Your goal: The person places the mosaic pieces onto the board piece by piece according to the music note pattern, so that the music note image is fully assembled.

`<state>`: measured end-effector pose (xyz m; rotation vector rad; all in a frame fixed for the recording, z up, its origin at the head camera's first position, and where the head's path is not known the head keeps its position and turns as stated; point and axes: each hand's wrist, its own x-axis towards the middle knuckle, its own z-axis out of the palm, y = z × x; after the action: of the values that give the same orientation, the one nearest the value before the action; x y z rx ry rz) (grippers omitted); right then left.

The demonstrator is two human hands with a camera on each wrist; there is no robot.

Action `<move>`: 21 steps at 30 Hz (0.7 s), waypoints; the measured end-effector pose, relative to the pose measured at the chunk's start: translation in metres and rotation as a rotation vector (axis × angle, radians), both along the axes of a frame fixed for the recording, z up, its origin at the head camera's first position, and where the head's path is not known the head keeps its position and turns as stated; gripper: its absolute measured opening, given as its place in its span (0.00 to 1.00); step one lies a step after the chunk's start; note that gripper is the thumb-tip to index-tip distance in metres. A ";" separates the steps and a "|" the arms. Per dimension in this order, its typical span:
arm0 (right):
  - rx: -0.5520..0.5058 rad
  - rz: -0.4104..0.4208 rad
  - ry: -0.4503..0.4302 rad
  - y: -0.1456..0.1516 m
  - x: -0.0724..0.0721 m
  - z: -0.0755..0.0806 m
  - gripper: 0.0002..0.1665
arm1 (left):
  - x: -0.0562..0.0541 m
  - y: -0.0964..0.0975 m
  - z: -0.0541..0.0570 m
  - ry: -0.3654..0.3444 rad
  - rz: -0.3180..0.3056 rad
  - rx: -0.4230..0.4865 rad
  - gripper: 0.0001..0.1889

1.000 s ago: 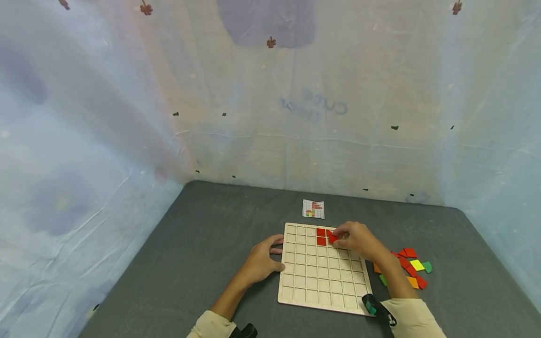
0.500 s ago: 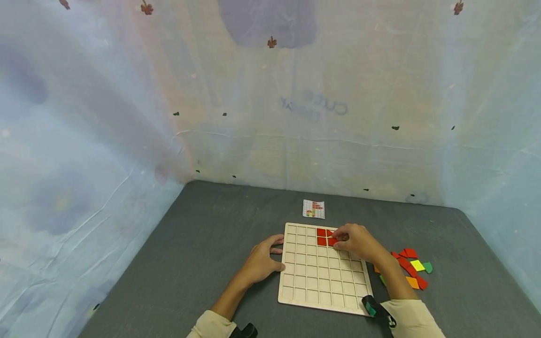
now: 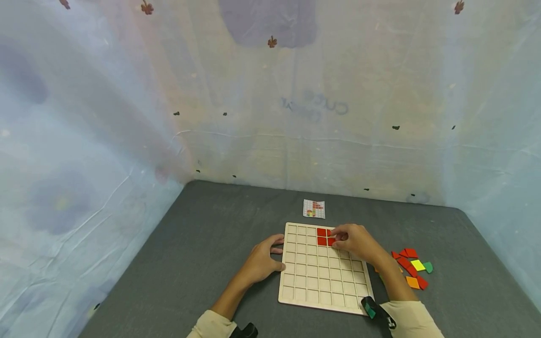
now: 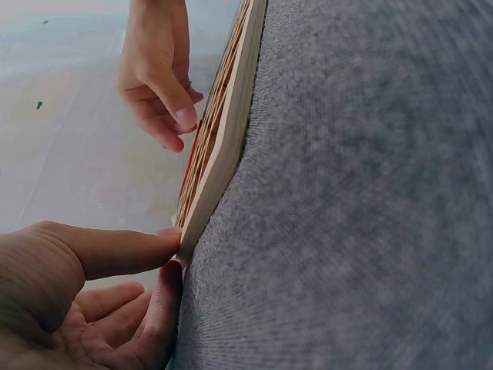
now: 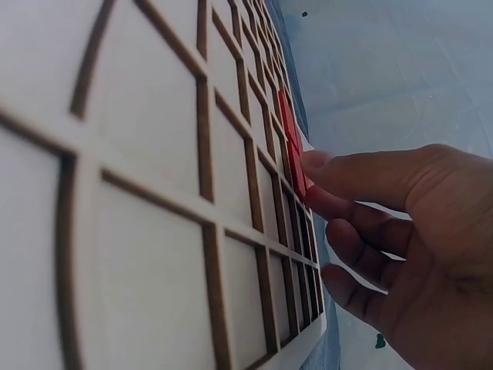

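While the left hand pinches the left edge of the wooden board, the right hand's narrow grip holds a red tile at the grid's far end; pressing it flat and square seems best (neighbouring red tiles sit tight alongside), with bare worktop leftward and loose pieces limiting room rightward

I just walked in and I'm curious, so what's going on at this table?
A person's left hand grips the left edge of a wooden grid board. The right hand pinches a red tile at a cell beside other red tiles near the far edge; whether it is fully seated is hard to tell. A printed card lies beyond the board, and more loose tiles lie to its right.
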<state>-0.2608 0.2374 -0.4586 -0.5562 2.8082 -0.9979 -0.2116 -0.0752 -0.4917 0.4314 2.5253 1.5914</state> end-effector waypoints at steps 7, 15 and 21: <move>-0.007 -0.039 0.011 0.006 0.006 0.002 0.14 | 0.000 0.000 0.001 0.005 -0.002 -0.001 0.43; -0.051 -0.111 -0.022 0.020 0.013 0.004 0.17 | 0.001 0.000 0.001 0.009 -0.005 -0.002 0.43; -0.048 -0.126 -0.021 0.035 0.018 0.002 0.19 | 0.001 0.000 0.002 0.007 -0.004 -0.002 0.43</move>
<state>-0.2430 0.2719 -0.4562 -0.3749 2.8382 -1.0893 -0.2106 -0.0753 -0.4900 0.4418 2.5293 1.5881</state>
